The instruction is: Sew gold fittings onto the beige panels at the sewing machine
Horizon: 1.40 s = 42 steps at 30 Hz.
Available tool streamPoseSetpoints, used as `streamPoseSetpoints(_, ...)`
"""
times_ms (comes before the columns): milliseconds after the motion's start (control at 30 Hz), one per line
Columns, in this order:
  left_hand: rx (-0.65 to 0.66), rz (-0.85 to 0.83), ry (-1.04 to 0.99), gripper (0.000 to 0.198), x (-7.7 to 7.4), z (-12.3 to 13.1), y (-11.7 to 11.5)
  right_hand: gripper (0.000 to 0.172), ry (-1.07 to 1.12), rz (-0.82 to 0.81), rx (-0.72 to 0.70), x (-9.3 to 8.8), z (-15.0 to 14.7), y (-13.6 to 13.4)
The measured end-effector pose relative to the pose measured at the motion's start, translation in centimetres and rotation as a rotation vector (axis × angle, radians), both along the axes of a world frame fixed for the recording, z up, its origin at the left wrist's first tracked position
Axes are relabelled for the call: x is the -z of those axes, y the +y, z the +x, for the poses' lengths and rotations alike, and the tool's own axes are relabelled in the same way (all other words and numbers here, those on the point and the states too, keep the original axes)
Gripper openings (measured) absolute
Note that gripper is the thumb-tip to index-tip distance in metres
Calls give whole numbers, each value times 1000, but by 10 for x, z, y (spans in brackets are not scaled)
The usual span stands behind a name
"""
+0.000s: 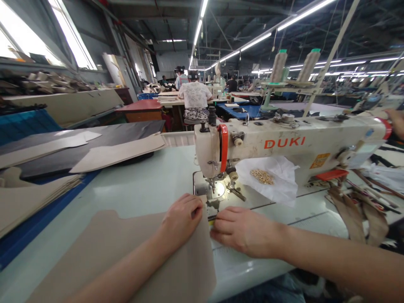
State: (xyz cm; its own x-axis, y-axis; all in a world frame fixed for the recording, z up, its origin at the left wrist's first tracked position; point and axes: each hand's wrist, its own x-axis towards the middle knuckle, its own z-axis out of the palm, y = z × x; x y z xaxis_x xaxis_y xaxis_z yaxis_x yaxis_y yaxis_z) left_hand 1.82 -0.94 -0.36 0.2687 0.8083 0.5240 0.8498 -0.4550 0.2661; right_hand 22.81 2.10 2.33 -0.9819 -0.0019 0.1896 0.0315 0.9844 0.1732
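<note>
A large beige panel (126, 240) lies on the pale green table in front of the sewing machine (246, 143). My left hand (183, 219) is closed on the panel's upper right corner, just left of the needle area, thumb and fingers pressed together. Close to the panel's right edge rests my right hand (241, 231), its fingers curled together near a small yellow-green strip; whether they hold anything is hidden. The presser foot (213, 185) stands over the lit metal plate beyond both hands.
White paper (284, 181) with small gold pieces (262, 176) lies under the machine arm. Beige panels (120, 152) are stacked at left. Brown straps (350, 214) lie at right. A person in a patterned white top (195, 94) sits ahead. Another hand (396, 123) touches the machine's right end.
</note>
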Motion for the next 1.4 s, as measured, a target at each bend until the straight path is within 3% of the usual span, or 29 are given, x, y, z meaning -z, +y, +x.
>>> streamPoseSetpoints(333,36,-38,-43,15,0,-3,-1,15,270,-61,128,25,-30,7)
streamPoseSetpoints(467,16,-40,-33,15,1,-3,-1,16,203,-94,74,27,-33,9)
streamPoseSetpoints(867,40,66,10,21,2,-3,-2,13,207,-156,84,32,-32,9)
streamPoseSetpoints(1400,35,50,45,21,1,-3,-1,11,201,-175,97,32,-33,8)
